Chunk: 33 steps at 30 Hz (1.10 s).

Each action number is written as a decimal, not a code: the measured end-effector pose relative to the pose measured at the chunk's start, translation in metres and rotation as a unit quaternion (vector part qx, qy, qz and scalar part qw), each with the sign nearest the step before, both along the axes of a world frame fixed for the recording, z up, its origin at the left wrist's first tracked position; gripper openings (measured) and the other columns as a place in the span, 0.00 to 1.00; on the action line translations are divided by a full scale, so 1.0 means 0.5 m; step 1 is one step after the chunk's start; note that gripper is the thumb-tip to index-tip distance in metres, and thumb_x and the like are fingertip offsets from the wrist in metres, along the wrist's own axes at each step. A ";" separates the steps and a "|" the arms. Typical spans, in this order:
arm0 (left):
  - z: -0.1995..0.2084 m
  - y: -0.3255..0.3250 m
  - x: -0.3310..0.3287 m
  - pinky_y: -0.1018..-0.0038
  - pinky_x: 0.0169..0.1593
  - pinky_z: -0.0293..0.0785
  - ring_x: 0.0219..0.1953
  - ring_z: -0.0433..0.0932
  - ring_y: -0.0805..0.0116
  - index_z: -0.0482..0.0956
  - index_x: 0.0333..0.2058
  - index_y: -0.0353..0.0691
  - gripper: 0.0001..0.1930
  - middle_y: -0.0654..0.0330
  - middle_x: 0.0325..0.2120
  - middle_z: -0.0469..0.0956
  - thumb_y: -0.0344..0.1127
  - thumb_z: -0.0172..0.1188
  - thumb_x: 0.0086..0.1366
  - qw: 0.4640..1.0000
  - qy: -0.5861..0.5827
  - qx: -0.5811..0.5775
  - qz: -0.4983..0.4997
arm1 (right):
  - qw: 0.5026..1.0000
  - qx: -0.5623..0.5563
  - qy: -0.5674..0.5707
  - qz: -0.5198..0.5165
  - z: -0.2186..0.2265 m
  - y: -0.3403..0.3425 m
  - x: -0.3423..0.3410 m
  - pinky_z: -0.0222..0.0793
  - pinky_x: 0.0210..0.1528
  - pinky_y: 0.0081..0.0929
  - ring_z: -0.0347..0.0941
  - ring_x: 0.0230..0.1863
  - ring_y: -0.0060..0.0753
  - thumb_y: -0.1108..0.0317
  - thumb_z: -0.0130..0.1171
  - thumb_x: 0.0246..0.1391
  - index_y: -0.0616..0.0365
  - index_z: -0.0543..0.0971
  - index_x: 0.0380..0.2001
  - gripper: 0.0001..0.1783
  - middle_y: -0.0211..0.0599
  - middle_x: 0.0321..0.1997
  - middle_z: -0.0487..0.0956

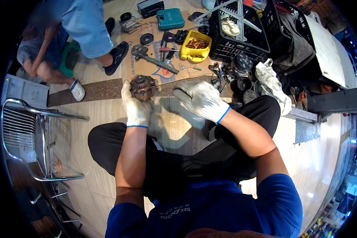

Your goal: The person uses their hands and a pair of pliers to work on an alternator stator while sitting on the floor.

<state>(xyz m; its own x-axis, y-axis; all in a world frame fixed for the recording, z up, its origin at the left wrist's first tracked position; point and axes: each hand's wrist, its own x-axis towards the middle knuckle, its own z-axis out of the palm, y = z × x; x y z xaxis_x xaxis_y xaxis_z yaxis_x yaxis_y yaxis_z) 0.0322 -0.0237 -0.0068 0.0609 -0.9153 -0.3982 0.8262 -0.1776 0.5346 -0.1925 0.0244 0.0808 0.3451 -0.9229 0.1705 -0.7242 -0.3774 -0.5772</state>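
Note:
My left hand [135,106], in a white knit glove with a blue cuff, is closed around a round, rust-brown motor part [143,87] with ridged metal. It is held up above the floor in front of my crossed legs. To its right hovers my right hand [202,99], gloved the same way, its fingers bent inward and slightly blurred. A dark grey patch shows at those fingers; whether it is a held piece or dirt on the glove is unclear. The two hands are apart. Just beyond them, a long metal shaft with a thick head [154,59] lies on flattened cardboard [133,39].
A yellow cut-open container [196,56] holds small copper-coloured pieces. Near it are a teal case [170,19], a black ring [146,39] and a black crate [242,47]. Loose parts and a white cloth [271,79] lie right. A metal chair [27,131] and two people are at left.

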 end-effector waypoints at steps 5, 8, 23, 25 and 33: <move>0.038 0.006 -0.032 0.60 0.40 0.82 0.45 0.80 0.56 0.70 0.57 0.44 0.24 0.53 0.49 0.75 0.51 0.56 0.70 0.971 -0.210 0.030 0.106 | 0.996 -0.042 -0.053 0.053 -0.013 0.028 0.012 0.75 0.28 0.45 0.80 0.27 0.52 0.59 0.57 0.59 0.55 0.79 0.34 0.11 0.47 0.24 0.79; 0.031 0.007 -0.029 0.60 0.41 0.82 0.47 0.79 0.57 0.70 0.58 0.44 0.24 0.53 0.51 0.74 0.51 0.57 0.70 0.948 -0.278 0.046 0.146 | 0.997 -0.049 -0.016 0.065 -0.029 0.050 0.025 0.75 0.26 0.44 0.80 0.26 0.50 0.56 0.59 0.57 0.54 0.79 0.32 0.12 0.45 0.23 0.79; 0.080 -0.021 0.089 0.38 0.53 0.73 0.49 0.75 0.46 0.71 0.51 0.39 0.25 0.48 0.48 0.75 0.56 0.43 0.74 0.973 0.077 0.086 0.198 | 0.984 0.033 0.134 0.116 -0.191 0.045 0.056 0.76 0.23 0.38 0.81 0.25 0.46 0.58 0.49 0.66 0.54 0.79 0.44 0.15 0.45 0.27 0.82; 0.079 -0.014 0.097 0.39 0.53 0.73 0.48 0.75 0.46 0.72 0.49 0.39 0.24 0.49 0.46 0.76 0.56 0.43 0.73 0.973 0.062 0.099 0.198 | 0.984 0.051 0.130 0.109 -0.177 0.067 0.078 0.76 0.25 0.41 0.81 0.27 0.49 0.58 0.49 0.66 0.53 0.79 0.45 0.15 0.46 0.28 0.82; 0.109 -0.039 0.161 0.38 0.53 0.72 0.47 0.76 0.49 0.76 0.44 0.40 0.22 0.51 0.42 0.79 0.53 0.42 0.73 0.950 0.084 -0.025 0.300 | 0.983 0.085 0.146 0.068 -0.213 0.013 0.032 0.77 0.33 0.44 0.82 0.32 0.49 0.50 0.46 0.66 0.53 0.79 0.40 0.20 0.46 0.28 0.82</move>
